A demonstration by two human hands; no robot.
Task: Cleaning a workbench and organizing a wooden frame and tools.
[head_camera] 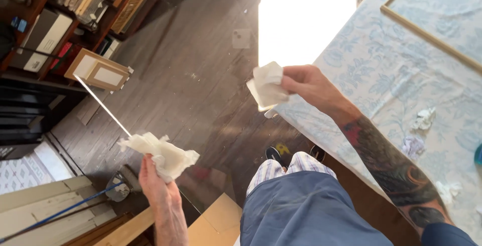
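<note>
We see the left hand (156, 183) at seven o'clock, its fingers closed on a crumpled white paper towel (163, 154) against the edge of a clear glass pane (201, 75). At one o'clock, the right hand (309, 84) pinches a folded white cloth (267, 86) beside the floral-covered worktop (401, 75), where crumpled wads (424, 118) lie.

Floral-clothed table (371, 75) bears crumpled, perhaps paper, wads (424, 119).

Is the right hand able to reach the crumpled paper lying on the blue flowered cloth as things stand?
Probably yes. The right hand already grips a white paper towel, but the crumpled paper lies uncovered on the flowered cloth beside that arm, with nothing between them.
</note>
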